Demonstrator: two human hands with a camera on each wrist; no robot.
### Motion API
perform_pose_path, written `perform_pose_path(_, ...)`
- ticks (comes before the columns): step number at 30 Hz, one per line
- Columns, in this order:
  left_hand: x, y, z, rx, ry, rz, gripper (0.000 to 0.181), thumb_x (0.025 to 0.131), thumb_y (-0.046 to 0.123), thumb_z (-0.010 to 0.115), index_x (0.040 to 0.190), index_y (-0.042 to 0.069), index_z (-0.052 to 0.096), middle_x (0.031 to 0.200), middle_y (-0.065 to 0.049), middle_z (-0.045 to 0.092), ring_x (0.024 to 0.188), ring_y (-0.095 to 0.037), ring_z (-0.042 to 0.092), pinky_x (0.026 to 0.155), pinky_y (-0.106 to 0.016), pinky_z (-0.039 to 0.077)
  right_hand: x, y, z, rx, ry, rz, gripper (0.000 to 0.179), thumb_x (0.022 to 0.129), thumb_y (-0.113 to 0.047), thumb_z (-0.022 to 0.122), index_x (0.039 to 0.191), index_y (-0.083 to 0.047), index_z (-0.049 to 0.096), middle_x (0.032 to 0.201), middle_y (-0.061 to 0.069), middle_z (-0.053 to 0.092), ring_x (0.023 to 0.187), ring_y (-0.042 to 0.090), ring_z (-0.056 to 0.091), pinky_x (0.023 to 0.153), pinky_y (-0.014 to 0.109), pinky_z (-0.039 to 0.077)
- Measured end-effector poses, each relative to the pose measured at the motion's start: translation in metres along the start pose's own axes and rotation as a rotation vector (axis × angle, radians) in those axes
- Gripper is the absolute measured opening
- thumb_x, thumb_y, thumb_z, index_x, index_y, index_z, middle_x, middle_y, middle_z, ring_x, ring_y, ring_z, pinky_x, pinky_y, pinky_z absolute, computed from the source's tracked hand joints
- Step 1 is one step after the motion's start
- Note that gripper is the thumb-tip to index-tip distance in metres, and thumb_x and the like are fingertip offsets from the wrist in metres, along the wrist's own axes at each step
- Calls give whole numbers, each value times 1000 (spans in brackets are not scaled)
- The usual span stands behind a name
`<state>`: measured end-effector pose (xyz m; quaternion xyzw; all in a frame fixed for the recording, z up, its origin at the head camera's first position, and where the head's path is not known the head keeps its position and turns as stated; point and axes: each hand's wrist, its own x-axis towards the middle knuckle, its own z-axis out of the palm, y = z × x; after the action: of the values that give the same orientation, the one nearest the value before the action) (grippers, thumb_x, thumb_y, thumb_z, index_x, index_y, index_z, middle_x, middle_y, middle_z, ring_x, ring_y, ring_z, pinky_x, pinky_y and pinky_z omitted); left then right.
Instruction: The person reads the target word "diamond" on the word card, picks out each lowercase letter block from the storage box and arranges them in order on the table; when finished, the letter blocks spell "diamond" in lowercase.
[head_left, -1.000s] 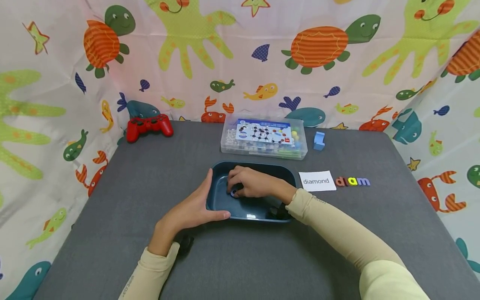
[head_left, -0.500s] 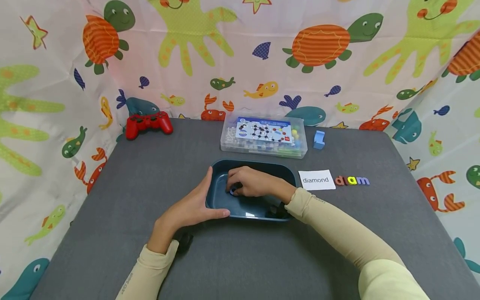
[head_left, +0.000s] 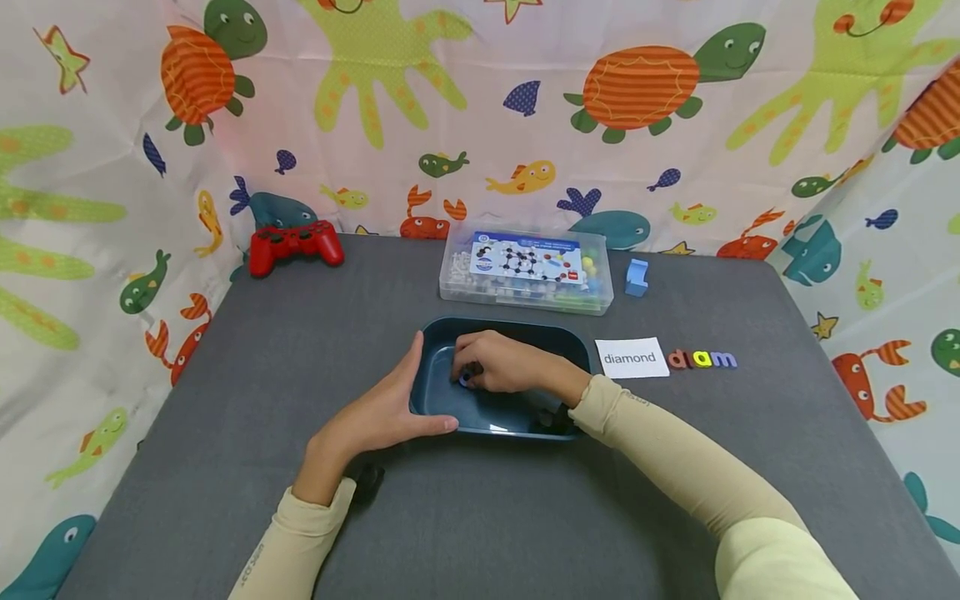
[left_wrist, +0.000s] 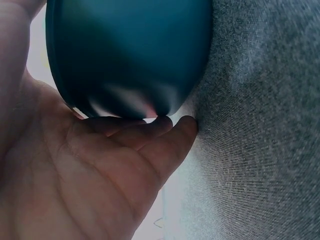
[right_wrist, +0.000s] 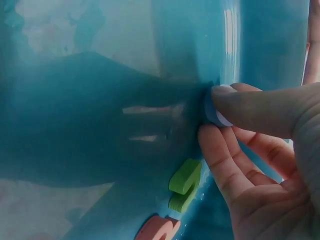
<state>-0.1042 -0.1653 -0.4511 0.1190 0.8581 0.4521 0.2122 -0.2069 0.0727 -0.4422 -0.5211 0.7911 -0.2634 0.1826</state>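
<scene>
From the head view I have the blue piece [head_left: 465,380] near the middle of the frame, inside the dark blue tray [head_left: 495,410] towards its left end; the right grip [head_left: 501,362] pinches it, thumb on the side facing the right wrist view, the fingers behind partly hidden; the left grip [head_left: 384,412] is spread, thumb at the tray's lower left corner and straight fingers against its left end, steadying it on the table [head_left: 480,517], I judge; in the lower middle of the right wrist view lie a green piece [right_wrist: 186,182] and a pink piece [right_wrist: 156,229]; I expect the blue piece to be light, fairly stiff with perhaps a little give, and hardly fragile; the tray's glossy floor looks slippery, so a loose push could slide it; I would take its thick edges, thumb opposite forefinger, with modest pressure.
</scene>
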Motion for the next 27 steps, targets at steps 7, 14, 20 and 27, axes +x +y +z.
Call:
perform_pose_path(7,0,2,-1,3,-2,-1,131,91,50,84,171,21,-17,179,-10,-5,162,-40,10,124,-65,21,-2,-1,0,11,15,29,21,95,8,74,110,-3,82,108,4,66,89,17,61,80,26,56)
perform_pose_path(14,1,2,-1,15,-4,-5,132,91,51,84,171,22,-17,179,-10,-5,162,-40,9,124,-65,21,-3,2,-1,31,24,52,20,94,9,76,109,-3,82,108,4,68,91,14,63,83,25,57)
perform_pose_path(20,1,1,0,23,1,-24,133,90,52,84,171,22,-16,179,-9,-5,162,-40,10,123,-67,23,-6,2,-3,69,39,75,21,93,9,76,108,-4,83,108,4,70,94,14,68,88,26,58)
perform_pose_path(27,2,1,1,25,2,-27,133,90,52,84,171,22,-17,179,-10,-4,161,-41,11,123,-67,23,-12,6,-5,101,55,101,19,95,5,76,110,-5,84,110,3,70,96,11,69,90,26,58)
